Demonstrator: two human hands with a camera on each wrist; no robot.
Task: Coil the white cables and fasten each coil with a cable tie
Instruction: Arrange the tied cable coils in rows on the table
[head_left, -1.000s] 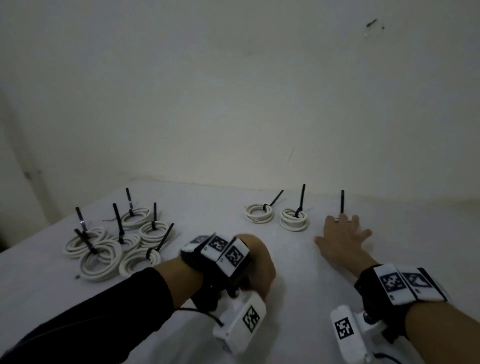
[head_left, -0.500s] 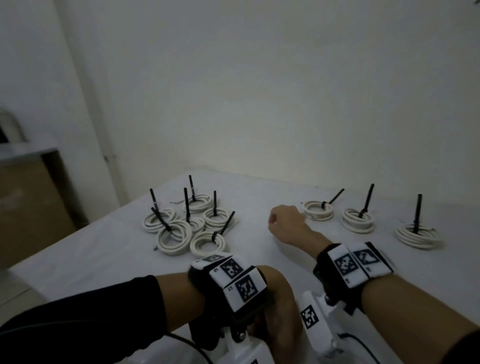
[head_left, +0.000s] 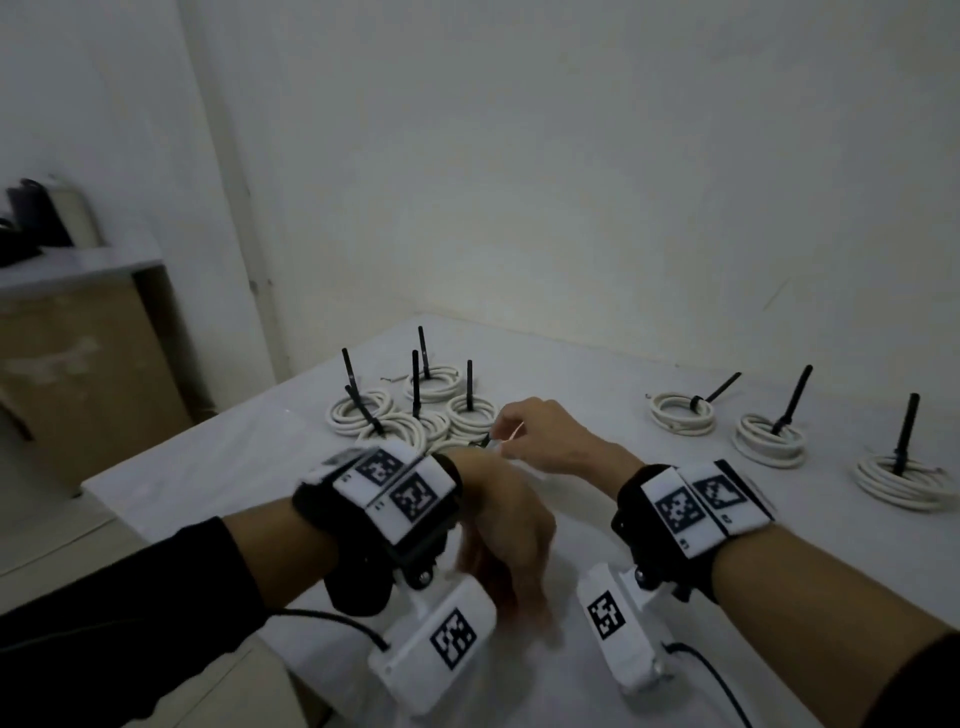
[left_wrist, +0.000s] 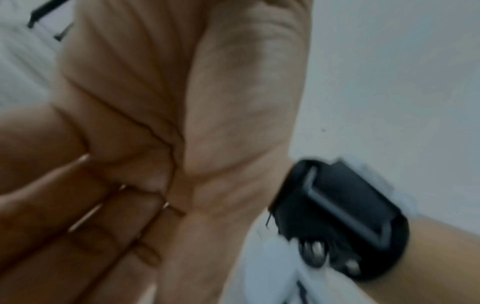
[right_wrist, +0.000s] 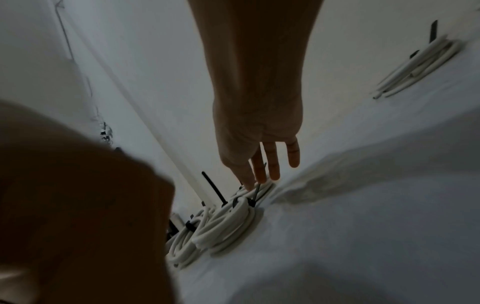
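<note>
Several white cable coils with upright black ties lie bunched at the table's left. My right hand reaches across to the nearest coil of the bunch. In the right wrist view its straight fingers touch the black tie standing on that coil. My left hand hovers blurred near the table's front, fingers loosely curled and holding nothing; the left wrist view shows its palm and curled fingers. Three more tied coils sit in a row on the right.
A white table fills the corner against white walls. A brown cabinet stands beyond the table's left edge. My left forearm blocks the lower left of the right wrist view.
My right hand left the right-hand coil, swung left across the table and now touches a tie in the left bunch. My view turned left. The left hand's fist has loosened.
</note>
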